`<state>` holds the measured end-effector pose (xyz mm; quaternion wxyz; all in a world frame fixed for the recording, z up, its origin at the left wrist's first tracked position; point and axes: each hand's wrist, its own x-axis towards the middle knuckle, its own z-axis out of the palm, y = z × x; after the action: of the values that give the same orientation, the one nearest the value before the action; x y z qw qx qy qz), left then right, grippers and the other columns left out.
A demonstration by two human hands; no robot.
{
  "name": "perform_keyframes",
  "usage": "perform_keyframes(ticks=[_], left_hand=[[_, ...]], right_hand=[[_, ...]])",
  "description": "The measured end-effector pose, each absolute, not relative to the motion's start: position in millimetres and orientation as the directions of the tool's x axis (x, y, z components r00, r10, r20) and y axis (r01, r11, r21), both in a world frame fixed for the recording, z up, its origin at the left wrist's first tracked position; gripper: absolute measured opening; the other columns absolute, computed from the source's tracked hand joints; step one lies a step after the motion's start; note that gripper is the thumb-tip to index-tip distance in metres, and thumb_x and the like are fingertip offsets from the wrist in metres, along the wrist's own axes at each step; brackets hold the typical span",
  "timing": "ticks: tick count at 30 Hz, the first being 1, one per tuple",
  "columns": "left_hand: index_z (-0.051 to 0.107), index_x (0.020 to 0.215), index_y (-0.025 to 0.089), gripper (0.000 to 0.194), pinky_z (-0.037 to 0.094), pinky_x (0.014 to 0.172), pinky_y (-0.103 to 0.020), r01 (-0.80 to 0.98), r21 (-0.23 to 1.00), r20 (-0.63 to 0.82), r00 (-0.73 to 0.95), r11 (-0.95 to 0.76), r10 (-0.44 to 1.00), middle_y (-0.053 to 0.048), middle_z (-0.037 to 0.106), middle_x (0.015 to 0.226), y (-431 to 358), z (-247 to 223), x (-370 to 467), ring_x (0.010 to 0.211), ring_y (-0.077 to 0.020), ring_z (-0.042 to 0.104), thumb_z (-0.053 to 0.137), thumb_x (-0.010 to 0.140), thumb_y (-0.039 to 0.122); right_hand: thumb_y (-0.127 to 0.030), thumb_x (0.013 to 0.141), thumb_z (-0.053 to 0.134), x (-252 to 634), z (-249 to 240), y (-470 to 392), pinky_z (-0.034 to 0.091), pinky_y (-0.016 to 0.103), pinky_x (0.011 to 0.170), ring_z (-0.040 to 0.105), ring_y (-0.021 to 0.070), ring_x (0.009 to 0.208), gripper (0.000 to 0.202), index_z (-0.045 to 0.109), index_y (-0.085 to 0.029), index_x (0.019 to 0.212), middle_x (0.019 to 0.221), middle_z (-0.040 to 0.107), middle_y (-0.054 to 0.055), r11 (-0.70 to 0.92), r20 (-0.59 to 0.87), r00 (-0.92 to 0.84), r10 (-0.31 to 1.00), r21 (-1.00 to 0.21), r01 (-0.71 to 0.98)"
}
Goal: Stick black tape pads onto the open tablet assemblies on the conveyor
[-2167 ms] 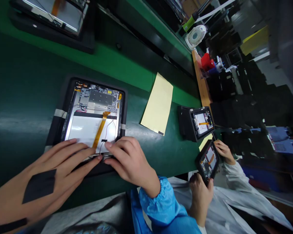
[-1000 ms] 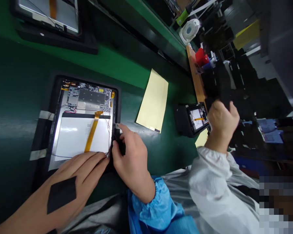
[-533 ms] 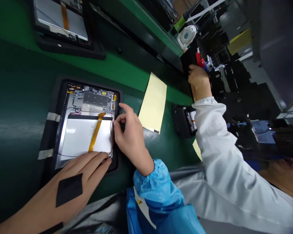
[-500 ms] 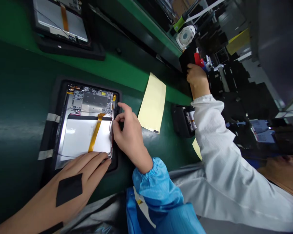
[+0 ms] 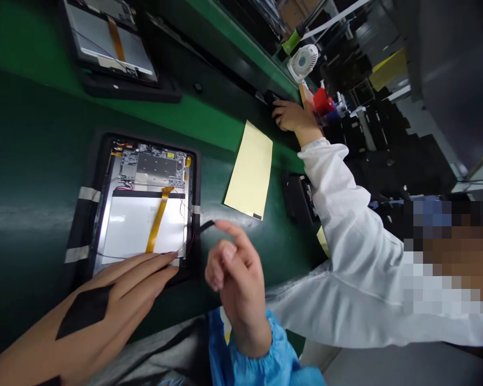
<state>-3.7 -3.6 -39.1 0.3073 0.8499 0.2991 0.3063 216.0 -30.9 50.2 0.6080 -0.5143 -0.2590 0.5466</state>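
Observation:
An opened tablet (image 5: 145, 220) lies in a dark holder, its circuit board (image 5: 155, 169), silver battery and amber ribbon cable (image 5: 158, 225) exposed. My left hand (image 5: 132, 289) is flat with fingers stretched out across the tablet's near edge. A black patch covers part of the back of this hand. To the right of the tablet, my right hand (image 5: 237, 268) is raised off the bench, index finger extended and the other fingers curled. A short strip of black tape (image 5: 207, 225) clings to the index fingertip. Thin wires run along the tablet's right side.
A yellow sheet (image 5: 249, 171) lies right of the tablet. Another opened tablet (image 5: 112, 45) sits at the upper left. A co-worker's hand (image 5: 292, 119) reaches in at the right beside a black item. A small white fan (image 5: 303, 62) stands behind.
My right hand has moved away from the tablet's right edge, toward me, with black tape at its fingertip. My left hand stays nearly in place. The co-worker's hand has shifted left.

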Motion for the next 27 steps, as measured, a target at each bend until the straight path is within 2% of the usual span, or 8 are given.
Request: perform_keyframes(ticks=[2,4,7,10,15,21,27], left_hand=[[0.045,0.175,0.038,0.064,0.050,0.131,-0.030,0.268,0.681,0.404,0.640,-0.682,0.654,0.006,0.063,0.163,-2,-33,-5,0.149,-0.0165,0.063,0.040,0.115,0.015],[0.039,0.178,0.037,0.070,0.044,0.134,-0.027,0.225,0.646,0.461,0.646,-0.729,0.608,0.006,0.065,0.160,4,-32,-9,0.148,-0.0152,0.062,0.044,0.114,0.010],[0.048,0.173,0.028,0.062,0.036,0.138,-0.031,0.206,0.593,0.475,0.691,-0.779,0.544,0.002,0.066,0.160,9,-36,-14,0.154,-0.0196,0.057,0.047,0.114,0.012],[0.060,0.160,0.021,0.047,0.038,0.137,-0.033,0.240,0.597,0.456,0.683,-0.765,0.570,-0.003,0.065,0.159,6,-41,-14,0.155,-0.0221,0.056,0.047,0.116,0.016],[0.064,0.153,0.030,0.042,0.053,0.126,-0.035,0.297,0.681,0.365,0.654,-0.669,0.663,0.002,0.067,0.157,1,-36,-9,0.147,-0.0219,0.063,0.045,0.117,0.018],[0.063,0.150,0.033,0.040,0.051,0.125,-0.035,0.310,0.715,0.337,0.632,-0.626,0.698,0.004,0.070,0.151,6,-28,-3,0.144,-0.0205,0.064,0.042,0.118,0.019],[0.064,0.147,0.026,0.034,0.047,0.124,-0.036,0.327,0.681,0.351,0.639,-0.655,0.684,-0.002,0.070,0.147,9,-39,0,0.137,-0.0230,0.066,0.048,0.117,0.024]], right_hand=[[-0.039,0.106,0.079,206,48,-50,0.030,0.017,0.045,0.027,0.0073,0.047,0.028,0.076,-0.025,0.131,0.058,0.045,-0.012,-0.196,-0.355,0.159,0.921,-0.777,-0.599],[-0.040,0.107,0.078,195,41,-63,0.028,0.015,0.043,0.023,0.0070,0.045,0.031,0.076,-0.026,0.135,0.056,0.044,-0.013,-0.222,-0.399,0.107,0.911,-0.692,-0.687],[-0.042,0.109,0.076,184,30,-74,0.030,0.015,0.044,0.024,0.0073,0.044,0.035,0.074,-0.025,0.140,0.054,0.044,-0.013,-0.233,-0.424,0.088,0.901,-0.647,-0.726],[-0.046,0.109,0.076,177,23,-79,0.032,0.015,0.045,0.027,0.0081,0.044,0.041,0.070,-0.025,0.144,0.053,0.046,-0.013,-0.245,-0.434,0.076,0.898,-0.635,-0.733],[-0.054,0.109,0.074,172,18,-85,0.031,0.017,0.044,0.026,0.0086,0.043,0.056,0.063,-0.023,0.153,0.052,0.047,-0.013,-0.279,-0.490,0.095,0.867,-0.633,-0.722],[-0.062,0.106,0.074,168,13,-91,0.029,0.018,0.043,0.024,0.0091,0.042,0.069,0.057,-0.021,0.159,0.053,0.048,-0.013,-0.274,-0.514,0.158,0.843,-0.663,-0.696],[-0.066,0.106,0.072,164,7,-95,0.031,0.019,0.043,0.024,0.0091,0.040,0.076,0.053,-0.019,0.163,0.052,0.048,-0.013,-0.271,-0.507,0.168,0.845,-0.678,-0.684]])
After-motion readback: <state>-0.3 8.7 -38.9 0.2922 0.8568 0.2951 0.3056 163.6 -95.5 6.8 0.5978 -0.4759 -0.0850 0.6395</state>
